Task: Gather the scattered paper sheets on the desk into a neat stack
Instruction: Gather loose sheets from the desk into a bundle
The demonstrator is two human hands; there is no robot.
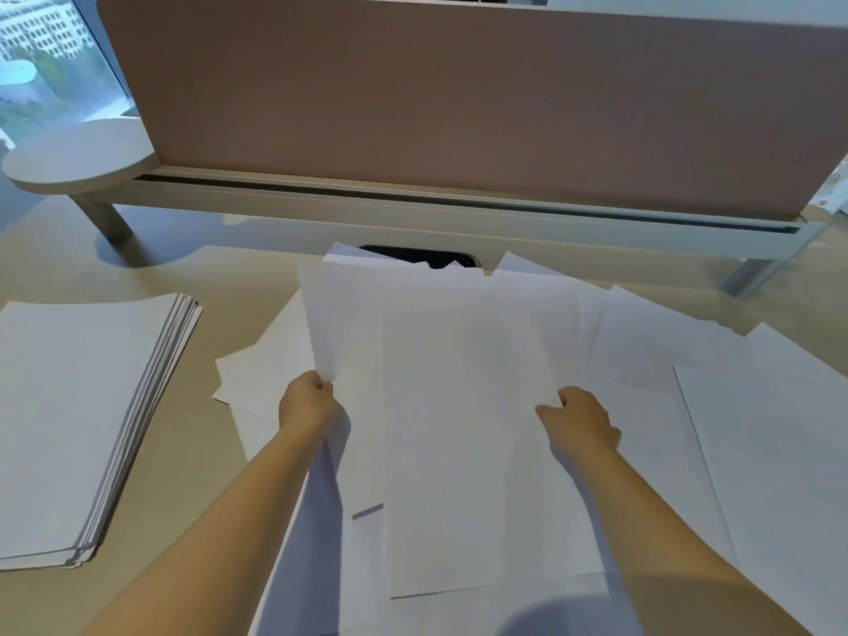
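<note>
Several white paper sheets (716,406) lie scattered and overlapping across the middle and right of the wooden desk (215,277). One sheet (413,328) is lifted off the pile and held between both hands. My left hand (308,401) pinches its left edge. My right hand (579,420) grips its right edge with curled fingers. A stack of white sheets (78,415) rests at the left of the desk, its right edges slightly fanned.
A pink-brown divider panel (459,98) on a white rail closes off the back of the desk. A round shelf (78,158) on a leg stands at the back left. A dark cable opening (422,258) shows behind the papers.
</note>
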